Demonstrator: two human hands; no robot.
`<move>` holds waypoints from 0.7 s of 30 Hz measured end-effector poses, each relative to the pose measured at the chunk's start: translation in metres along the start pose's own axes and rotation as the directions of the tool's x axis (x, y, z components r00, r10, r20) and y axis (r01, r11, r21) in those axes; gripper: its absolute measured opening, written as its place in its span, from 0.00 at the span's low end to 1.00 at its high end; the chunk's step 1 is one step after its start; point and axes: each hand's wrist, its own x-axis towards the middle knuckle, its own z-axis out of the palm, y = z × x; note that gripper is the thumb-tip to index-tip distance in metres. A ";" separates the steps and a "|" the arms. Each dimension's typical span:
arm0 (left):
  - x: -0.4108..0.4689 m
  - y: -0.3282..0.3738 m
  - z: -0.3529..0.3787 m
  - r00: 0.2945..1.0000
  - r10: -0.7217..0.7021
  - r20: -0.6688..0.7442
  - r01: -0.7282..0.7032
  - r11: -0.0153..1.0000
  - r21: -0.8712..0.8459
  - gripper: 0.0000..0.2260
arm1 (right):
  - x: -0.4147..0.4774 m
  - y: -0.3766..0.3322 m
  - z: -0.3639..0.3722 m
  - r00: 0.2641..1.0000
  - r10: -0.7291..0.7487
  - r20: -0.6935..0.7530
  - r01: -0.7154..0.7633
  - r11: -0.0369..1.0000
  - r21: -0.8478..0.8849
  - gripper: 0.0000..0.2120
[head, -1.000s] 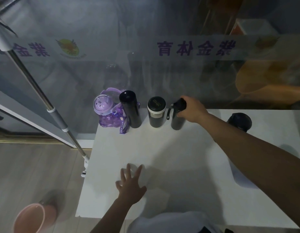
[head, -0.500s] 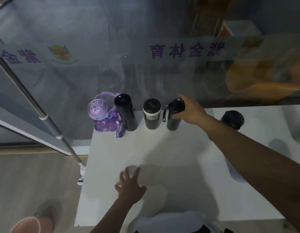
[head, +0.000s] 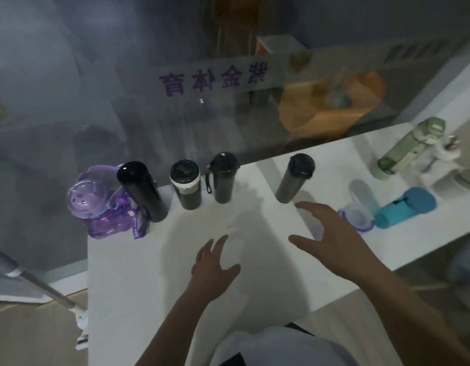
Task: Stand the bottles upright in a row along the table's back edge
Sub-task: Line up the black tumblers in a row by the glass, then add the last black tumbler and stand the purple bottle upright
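Four upright along surface (head: 138, 273) back edge: purple bottle (head: 96, 207), black flask (head: 141, 190), white-banded tumbler (head: 186, 184), strap bottle (head: 223, 177). Grey bottle (head: 294, 178) apart; teal bottle (head: 405, 208) lying. Left hand (head: 214, 270) flat, spread; right hand (head: 331, 239) spread, empty.

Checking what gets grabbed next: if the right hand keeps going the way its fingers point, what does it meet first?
Probably the dark grey bottle standing just beyond the open right hand; depth is hard to judge.
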 end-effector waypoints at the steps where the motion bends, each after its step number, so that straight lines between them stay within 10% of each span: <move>1: 0.003 0.006 0.002 0.999 0.035 0.007 -0.035 0.999 -0.008 0.35 | -0.007 0.007 -0.006 0.999 0.016 -0.027 -0.016 1.000 -0.008 0.30; 13: 0.052 0.112 0.026 0.976 0.190 -0.104 -0.194 0.981 -0.027 0.34 | 0.012 0.094 -0.062 0.989 0.136 -0.062 -0.126 0.982 0.138 0.27; 21: 0.127 0.226 0.048 0.965 0.122 -0.233 -0.098 0.989 0.110 0.45 | 0.086 0.151 -0.108 0.988 -0.076 0.137 0.056 0.988 0.143 0.22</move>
